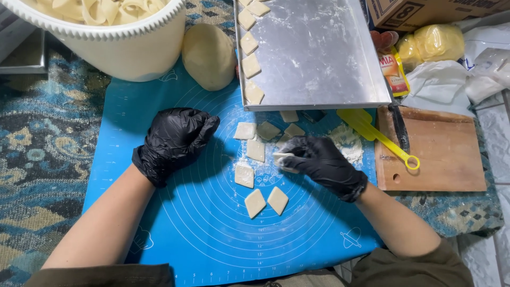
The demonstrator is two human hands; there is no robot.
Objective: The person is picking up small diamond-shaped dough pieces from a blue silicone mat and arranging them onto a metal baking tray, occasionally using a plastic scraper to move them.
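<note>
Right in the middle of the blue silicone mat (202, 234), a small dough piece (282, 158) sits pinched in the right hand (319, 162), black-gloved, fingers curled tight around it. Only its pale end shows, poking out toward the left hand, its long axis running roughly left to right across the mat and tilted slightly; the rest is hidden by the glove.

The left hand (175, 141), gloved in black too, rests on the mat well apart from the piece, fingers folded into a loose fist, holding nothing that I can see.

Between and below the hands lie flat dough squares. One square (245, 131) lies near the left fingertips, another (256, 150) just below it, and a third (244, 175) lower still on a dusting of flour. Two diamond-turned squares (255, 203) and (278, 200) lie side by side, corners pointing toward and away from the person.

Above, a metal tray (324, 58) juts over the mat, with a column of dough squares (249, 65) along its left edge. A dough ball (209, 56) rests beside it, next to a white tub of pasta ribbons (114, 45).

To the right, a yellow plastic tool (374, 133) lies with its ringed handle on a wooden board (441, 154), beside a small flour heap (348, 144).
</note>
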